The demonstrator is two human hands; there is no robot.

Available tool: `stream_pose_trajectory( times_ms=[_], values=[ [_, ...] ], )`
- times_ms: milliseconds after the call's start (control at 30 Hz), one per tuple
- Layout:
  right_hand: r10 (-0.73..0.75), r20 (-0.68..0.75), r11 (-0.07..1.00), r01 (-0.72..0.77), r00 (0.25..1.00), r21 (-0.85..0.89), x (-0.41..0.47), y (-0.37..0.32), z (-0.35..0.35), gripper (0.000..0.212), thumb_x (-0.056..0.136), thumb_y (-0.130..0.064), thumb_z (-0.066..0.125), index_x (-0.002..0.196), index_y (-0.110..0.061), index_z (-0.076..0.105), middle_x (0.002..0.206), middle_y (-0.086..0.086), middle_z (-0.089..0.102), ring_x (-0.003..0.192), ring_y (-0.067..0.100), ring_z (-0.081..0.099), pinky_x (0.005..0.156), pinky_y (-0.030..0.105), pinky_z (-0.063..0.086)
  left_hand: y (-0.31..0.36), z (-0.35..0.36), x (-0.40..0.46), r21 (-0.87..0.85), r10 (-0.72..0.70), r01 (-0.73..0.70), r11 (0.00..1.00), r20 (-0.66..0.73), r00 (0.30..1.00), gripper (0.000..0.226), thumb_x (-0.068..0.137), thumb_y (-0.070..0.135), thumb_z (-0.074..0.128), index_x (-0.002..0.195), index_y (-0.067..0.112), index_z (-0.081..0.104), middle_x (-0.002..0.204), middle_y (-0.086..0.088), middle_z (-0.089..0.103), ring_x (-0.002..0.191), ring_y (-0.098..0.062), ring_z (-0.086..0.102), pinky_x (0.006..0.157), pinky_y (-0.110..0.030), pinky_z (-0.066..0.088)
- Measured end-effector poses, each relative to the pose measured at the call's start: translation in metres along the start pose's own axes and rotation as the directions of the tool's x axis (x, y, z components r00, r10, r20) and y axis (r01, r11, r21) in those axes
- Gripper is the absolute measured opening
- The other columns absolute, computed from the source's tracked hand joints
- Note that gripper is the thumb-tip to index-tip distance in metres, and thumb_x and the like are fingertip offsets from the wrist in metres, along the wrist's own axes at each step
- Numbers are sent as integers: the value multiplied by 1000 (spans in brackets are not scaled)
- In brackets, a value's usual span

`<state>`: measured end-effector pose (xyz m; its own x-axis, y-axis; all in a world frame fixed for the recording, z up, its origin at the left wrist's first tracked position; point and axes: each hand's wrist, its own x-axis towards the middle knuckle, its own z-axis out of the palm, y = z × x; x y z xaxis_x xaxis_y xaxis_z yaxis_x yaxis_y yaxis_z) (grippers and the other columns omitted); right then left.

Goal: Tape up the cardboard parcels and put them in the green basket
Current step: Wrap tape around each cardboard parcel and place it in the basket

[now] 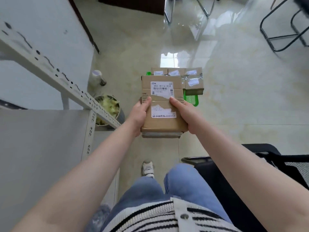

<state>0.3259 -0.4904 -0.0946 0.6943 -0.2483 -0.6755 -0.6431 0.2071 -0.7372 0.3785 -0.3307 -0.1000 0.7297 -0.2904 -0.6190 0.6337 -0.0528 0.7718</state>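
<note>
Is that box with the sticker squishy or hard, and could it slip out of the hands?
The cardboard parcel probably stays stiff: its sides look flat and square. Its taped top could be slick, but the left hand and right hand hold opposite sides, so it likely won't slip.

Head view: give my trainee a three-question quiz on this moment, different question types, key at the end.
1. True or false: both hands grip the labelled parcel.
2. Multiple choice: the green basket on the floor holds A) nothing B) several cardboard parcels C) tape rolls.
3. Fill in: the bin left of the held parcel stands beside the white ____.

Key:
1. True; left hand and right hand hold its sides.
2. B; stacked parcels sit in it.
3. Shelf rack.
</note>
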Motion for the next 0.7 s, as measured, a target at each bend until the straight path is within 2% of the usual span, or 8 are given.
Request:
stream_pose_trajectory(
  times_ms=[67, 133, 233, 333, 400, 500, 600, 700],
  values=[
    [-4, -15, 1000, 4, 1000, 5, 27, -19, -5, 36, 91, -47, 63, 117, -21, 66, 100, -4, 74, 81, 11, 71, 61, 23, 55, 18, 8, 30, 3, -4, 4, 1000, 13, 1000, 40, 104, 33, 46, 135, 8, 53, 119, -15, 69, 103, -30, 68, 86, -42, 57],
    [13, -26, 1000, -12, 1000, 12, 56, -37, -11, 39, 90, -48, 64, 119, -21, 65, 103, -4, 73, 87, 13, 70, 65, 25, 54, 32, 16, 60, -3, -21, 21, 1000, 14, 1000, 40, 104, 32, 46, 136, 8, 52, 122, -15, 68, 104, -30, 68, 87, -41, 57],
    [30, -22, 1000, -30, 999, 4, 105, -62, -22, 41, 89, -48, 65, 119, -21, 64, 102, -3, 73, 87, 14, 70, 66, 27, 54, 48, 27, 110, -7, -36, 36, 999, 1, 999, 42, 103, 33, 47, 138, 10, 49, 125, -14, 66, 94, -22, 69, 75, -32, 59],
    [27, -2, 999, -27, 1000, -32, 160, -82, -33, 46, 89, -50, 64, 125, -22, 60, 113, 0, 71, 94, 16, 69, 70, 29, 55, 64, 39, 163, 39, -20, 23, 999, -75, 997, 61, 101, 38, 50, 153, 19, 24, 129, -4, 60, 95, -17, 65, 70, -27, 55],
    [37, -8, 998, -38, 999, -53, 201, -93, -42, 58, 87, -53, 65, 135, -23, 51, 126, 1, 65, 104, 20, 65, 81, 34, 56, 74, 49, 199, 85, -13, 21, 996, -98, 995, 68, 100, 41, 51, 155, 25, 12, 117, 4, 58, 90, -10, 63, 60, -19, 54],
    [84, -44, 991, -88, 995, -102, 256, -109, -54, 78, 84, -58, 65, 147, -24, 33, 137, 2, 54, 115, 24, 58, 91, 43, 52, 83, 62, 249, 118, -21, 33, 992, -104, 994, 55, 101, 40, 50, 148, 23, 27, 117, 1, 62, 84, -3, 64, 56, -16, 54],
    [74, -79, 990, -82, 994, -112, 308, -115, -64, 79, 87, -55, 64, 149, -22, 28, 142, 1, 49, 113, 20, 56, 93, 41, 50, 87, 74, 301, 194, -3, 21, 981, -97, 995, 45, 102, 35, 50, 142, 17, 41, 129, -5, 63, 96, -10, 67, 76, -24, 58],
    [67, -111, 989, -81, 992, -126, 361, -106, -71, 80, 89, -52, 62, 152, -18, 25, 148, 2, 42, 121, 21, 52, 100, 41, 45, 81, 82, 357, 267, 6, 24, 964, -112, 994, 44, 101, 30, 53, 142, 14, 46, 134, -10, 61, 119, -26, 60, 105, -44, 47]
  ],
)
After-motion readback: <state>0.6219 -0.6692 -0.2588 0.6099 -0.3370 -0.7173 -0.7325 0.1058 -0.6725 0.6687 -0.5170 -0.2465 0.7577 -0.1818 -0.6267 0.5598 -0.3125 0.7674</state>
